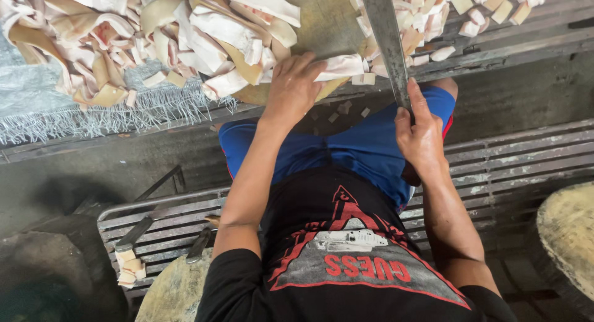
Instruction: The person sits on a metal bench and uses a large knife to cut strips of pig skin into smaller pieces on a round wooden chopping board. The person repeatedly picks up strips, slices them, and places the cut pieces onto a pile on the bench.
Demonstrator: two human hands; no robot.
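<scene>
My left hand (292,87) lies flat, fingers spread and pressing down on a pale strip of pork skin (339,66) at the near edge of the round chopping block (322,25); it pins the strip and wraps around nothing. My right hand (421,133) is closed around the handle of the long cleaver (385,37), forefinger stretched up toward the blade, which reaches out over the block just right of the strip. To cut well, I judge I should curl my left fingertips back from the blade's line, keep the strip flat with the cut end just beyond my fingers, and bring the blade straight down rather than at a slant, so the pieces come out even like the small cubes (470,12) heaped to the right. The uncut heap of strips (124,31) sits to my left on the surface, close enough to pull from. Some bits could drop onto my blue shorts (359,149).
</scene>
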